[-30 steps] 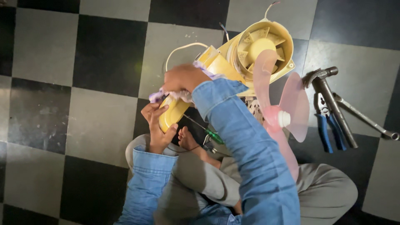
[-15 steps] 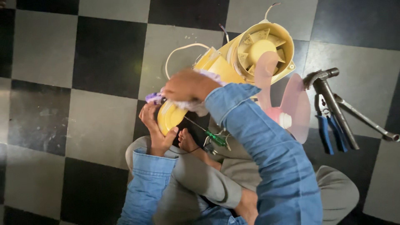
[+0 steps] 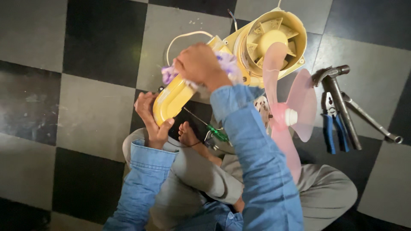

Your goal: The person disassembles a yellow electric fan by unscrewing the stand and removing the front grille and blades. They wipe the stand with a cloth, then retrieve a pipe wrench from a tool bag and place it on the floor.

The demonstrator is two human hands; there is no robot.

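Black and grey checkered floor tiles (image 3: 90, 115), smooth and slightly scuffed, fill the view from above. On them sits a person cross-legged in grey trousers and blue denim sleeves, so that the lap serves as a work rest.

Largest of the things is a yellow plastic fan body (image 3: 265, 42), round, ribbed inside and lying on its back with its mouth up, which leaves the curved yellow neck (image 3: 173, 100) free to be handled. A translucent pink fan blade (image 3: 284, 115) lies off the motor, resting against the right knee. A thin white cord (image 3: 180, 38) loops behind the body.

The left hand (image 3: 152, 124) steadies the neck from below, fingers curled around its lower end. The right hand (image 3: 201, 66) presses a crumpled purple-white cloth (image 3: 171, 73) onto the neck's upper part, fingers closed over the cloth.

Right of the knee lie a dark steel hammer (image 3: 336, 98), blue-handled pliers (image 3: 332, 128) and a grey metal rod (image 3: 372, 122), close together. A slim green-handled screwdriver (image 3: 209, 128) rests by the bare foot (image 3: 190, 137).
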